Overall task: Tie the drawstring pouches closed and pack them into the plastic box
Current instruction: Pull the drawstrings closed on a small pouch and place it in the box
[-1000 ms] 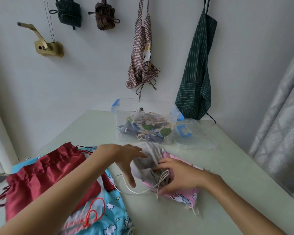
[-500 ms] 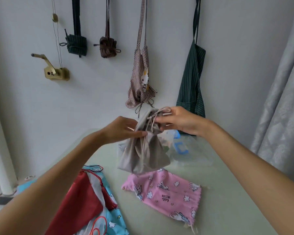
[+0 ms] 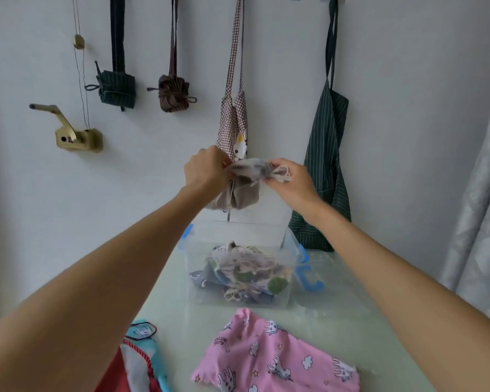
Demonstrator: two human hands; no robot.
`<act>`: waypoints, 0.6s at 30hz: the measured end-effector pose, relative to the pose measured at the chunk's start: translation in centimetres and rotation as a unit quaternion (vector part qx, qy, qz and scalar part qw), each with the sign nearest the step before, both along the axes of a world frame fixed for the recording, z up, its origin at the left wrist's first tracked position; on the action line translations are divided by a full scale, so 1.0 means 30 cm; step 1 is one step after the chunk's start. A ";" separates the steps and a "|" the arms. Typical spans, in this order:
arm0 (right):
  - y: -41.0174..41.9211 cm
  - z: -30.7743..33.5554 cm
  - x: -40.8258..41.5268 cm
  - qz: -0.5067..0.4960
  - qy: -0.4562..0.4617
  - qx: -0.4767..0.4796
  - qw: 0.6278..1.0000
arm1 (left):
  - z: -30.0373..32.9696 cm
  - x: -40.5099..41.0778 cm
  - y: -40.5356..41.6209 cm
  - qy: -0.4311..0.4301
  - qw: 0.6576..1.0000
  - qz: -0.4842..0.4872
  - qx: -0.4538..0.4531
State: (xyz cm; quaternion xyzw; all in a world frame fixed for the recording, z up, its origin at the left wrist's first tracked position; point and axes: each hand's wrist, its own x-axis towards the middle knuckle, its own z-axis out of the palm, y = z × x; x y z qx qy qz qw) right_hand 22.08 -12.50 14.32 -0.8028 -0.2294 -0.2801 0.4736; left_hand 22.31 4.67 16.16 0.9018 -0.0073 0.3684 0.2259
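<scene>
Head view: grey pouch (image 3: 242,190) hangs directly above the plastic box (image 3: 238,274), its gathered mouth stretched sideways between left hand (image 3: 207,171) and right hand (image 3: 290,179), each grip apparently pinching cord.

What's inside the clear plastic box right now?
The plastic box holds a loose heap of tied pouches: leaf-print, pale and dark blue fabric with cream cords. How many there are, and what lies beneath the heap, cannot be told. The grey pouch is held above it.

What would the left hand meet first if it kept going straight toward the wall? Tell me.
Likely the checked apron hanging just behind the grey pouch that the left hand grips; depth is unclear, so it might reach the bare wall beside it.
</scene>
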 end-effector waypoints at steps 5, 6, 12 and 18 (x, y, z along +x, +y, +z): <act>-0.058 -0.293 0.158 -0.057 0.208 -0.335 0.917 | -0.299 0.134 0.007 0.347 0.917 -0.144 0.136; -0.061 -0.313 0.159 -0.051 0.225 -0.315 0.921 | -0.330 0.143 0.016 0.378 0.901 -0.164 0.135; -0.016 -0.374 0.168 -0.006 0.323 -0.318 0.891 | -0.396 0.177 0.022 0.453 0.870 -0.139 0.137; -0.016 -0.340 0.165 0.004 0.349 -0.345 0.871 | -0.413 0.181 -0.001 0.425 0.891 -0.077 0.137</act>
